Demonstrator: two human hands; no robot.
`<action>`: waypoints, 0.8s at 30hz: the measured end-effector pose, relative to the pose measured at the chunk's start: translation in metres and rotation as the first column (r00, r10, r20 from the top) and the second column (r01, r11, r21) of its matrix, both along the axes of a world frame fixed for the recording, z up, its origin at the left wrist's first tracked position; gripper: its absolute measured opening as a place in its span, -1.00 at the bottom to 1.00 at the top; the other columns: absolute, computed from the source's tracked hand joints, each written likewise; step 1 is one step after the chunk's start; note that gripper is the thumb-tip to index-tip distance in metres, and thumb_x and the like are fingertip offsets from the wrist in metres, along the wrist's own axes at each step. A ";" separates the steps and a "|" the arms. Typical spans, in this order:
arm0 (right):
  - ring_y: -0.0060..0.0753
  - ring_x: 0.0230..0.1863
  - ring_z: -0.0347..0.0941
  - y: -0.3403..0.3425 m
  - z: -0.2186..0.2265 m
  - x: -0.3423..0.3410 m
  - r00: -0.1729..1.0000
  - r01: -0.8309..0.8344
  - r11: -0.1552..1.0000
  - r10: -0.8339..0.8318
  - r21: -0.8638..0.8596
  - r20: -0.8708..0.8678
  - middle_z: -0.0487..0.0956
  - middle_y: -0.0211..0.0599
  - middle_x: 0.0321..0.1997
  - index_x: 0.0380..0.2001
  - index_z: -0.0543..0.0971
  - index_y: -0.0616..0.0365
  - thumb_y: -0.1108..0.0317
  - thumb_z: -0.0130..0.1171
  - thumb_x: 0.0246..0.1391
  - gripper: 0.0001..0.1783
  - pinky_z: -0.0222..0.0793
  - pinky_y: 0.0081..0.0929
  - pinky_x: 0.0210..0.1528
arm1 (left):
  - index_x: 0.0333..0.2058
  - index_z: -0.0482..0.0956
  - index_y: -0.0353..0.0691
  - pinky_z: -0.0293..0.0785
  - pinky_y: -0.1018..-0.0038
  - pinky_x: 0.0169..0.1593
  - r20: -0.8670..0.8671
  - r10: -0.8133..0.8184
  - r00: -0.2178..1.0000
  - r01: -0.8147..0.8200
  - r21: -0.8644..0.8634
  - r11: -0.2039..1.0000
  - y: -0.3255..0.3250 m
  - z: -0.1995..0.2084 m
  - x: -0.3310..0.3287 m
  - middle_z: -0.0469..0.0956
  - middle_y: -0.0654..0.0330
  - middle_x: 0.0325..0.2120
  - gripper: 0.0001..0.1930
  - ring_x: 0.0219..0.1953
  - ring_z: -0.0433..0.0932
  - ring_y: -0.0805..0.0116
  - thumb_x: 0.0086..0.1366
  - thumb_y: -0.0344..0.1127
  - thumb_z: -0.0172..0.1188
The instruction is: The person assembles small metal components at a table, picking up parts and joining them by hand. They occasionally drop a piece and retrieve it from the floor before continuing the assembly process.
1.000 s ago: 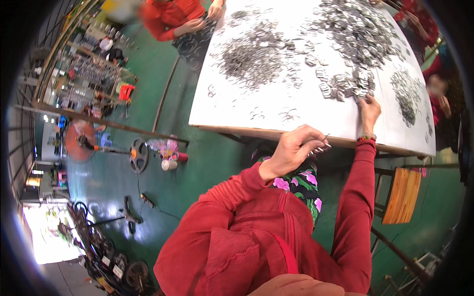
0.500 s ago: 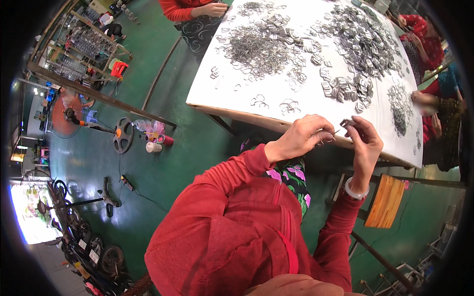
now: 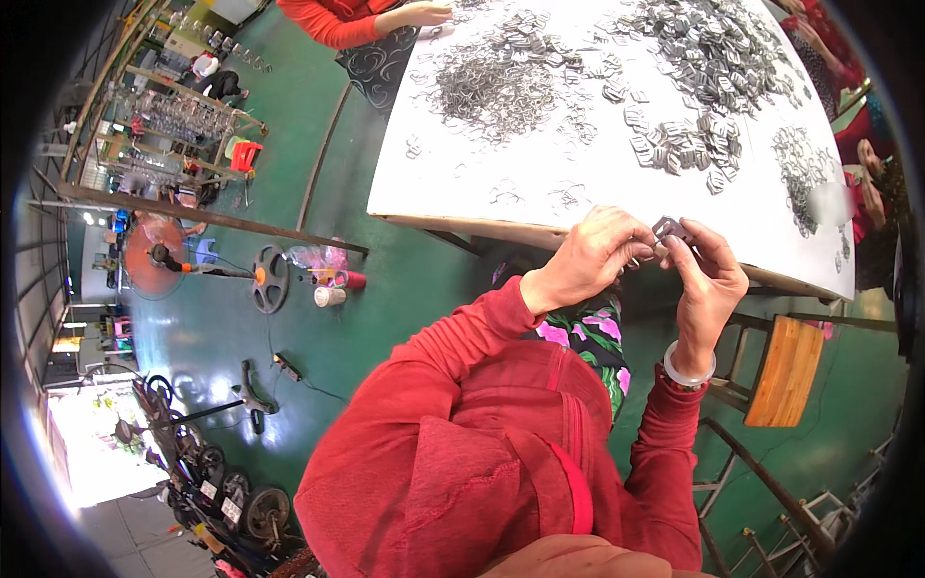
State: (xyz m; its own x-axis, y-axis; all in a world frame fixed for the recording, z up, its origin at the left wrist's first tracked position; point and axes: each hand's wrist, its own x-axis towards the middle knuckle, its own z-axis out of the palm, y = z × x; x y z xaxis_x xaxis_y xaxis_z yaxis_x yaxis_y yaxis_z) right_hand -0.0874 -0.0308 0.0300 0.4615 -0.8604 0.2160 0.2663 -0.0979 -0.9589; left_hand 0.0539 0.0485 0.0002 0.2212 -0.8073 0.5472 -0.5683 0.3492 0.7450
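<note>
My right hand (image 3: 708, 284) pinches a small dark metal buckle (image 3: 668, 229) between thumb and fingers, just over the near edge of the white table (image 3: 462, 164). Close beside it, my left hand (image 3: 597, 252) is closed with its fingertips at the buckle. It grips a thin metal piece, mostly hidden by the fingers, and its exact shape cannot be made out. On the tabletop beyond lie a few loose wire loops (image 3: 568, 197) and a cluster of slotted buckles (image 3: 689, 144).
A heap of bent wire pieces (image 3: 496, 91) and a larger pile of buckles (image 3: 713, 58) cover the far table. More thin pieces (image 3: 805, 169) lie at right. Other people sit around it. A wooden stool (image 3: 785, 371) stands right; a fan (image 3: 154, 255) stands left.
My hands have come closer together, and the thin piece in my left hand now meets the buckle in my right. The whole view has shifted slightly.
</note>
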 end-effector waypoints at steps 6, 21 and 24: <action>-0.55 -0.52 0.49 -0.003 -0.009 0.000 0.997 -0.047 0.984 0.036 0.174 0.067 0.59 -0.21 -0.43 -0.24 0.55 0.40 0.68 0.22 -0.08 -0.74 0.47 -0.67 -0.45 | -0.26 0.54 -0.23 0.40 0.37 -0.20 -0.238 0.098 0.966 -0.099 0.006 0.995 -0.006 -0.023 0.008 0.54 0.15 -0.39 -0.78 -0.30 0.50 0.19 0.06 -0.47 0.27; -0.55 -0.50 0.52 -0.002 0.022 -0.019 0.981 0.159 0.978 -0.140 0.137 -0.136 0.61 -0.21 -0.44 -0.30 0.59 0.35 0.60 0.22 -0.09 -0.80 0.45 -0.67 -0.44 | -0.22 0.46 -0.39 0.15 0.05 0.14 0.771 0.157 0.618 -0.543 0.274 0.794 -0.106 -0.168 0.178 0.41 -0.17 -0.16 -0.73 -0.03 0.33 -0.14 0.09 -0.44 -0.04; -0.57 -0.40 0.53 -0.001 0.041 -0.022 0.992 0.033 0.991 -0.016 0.131 -0.127 0.61 -0.29 -0.41 -0.30 0.60 0.31 0.54 0.24 -0.07 -0.81 0.50 -0.62 -0.35 | 0.00 0.35 -0.46 0.10 0.12 0.22 0.689 0.311 0.654 -0.480 0.061 0.875 -0.072 -0.198 0.244 0.37 -0.19 0.00 -0.59 0.11 0.28 -0.08 0.21 -0.34 -0.06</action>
State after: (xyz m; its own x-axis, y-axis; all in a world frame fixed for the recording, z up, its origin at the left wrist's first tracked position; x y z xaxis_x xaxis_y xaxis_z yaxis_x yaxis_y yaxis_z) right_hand -0.1097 -0.0317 0.0714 0.4564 -0.8888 0.0416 0.1427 0.0269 -0.9894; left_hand 0.2975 -0.0231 -0.1977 0.2132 -0.8404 0.4983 -0.9747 -0.1478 0.1678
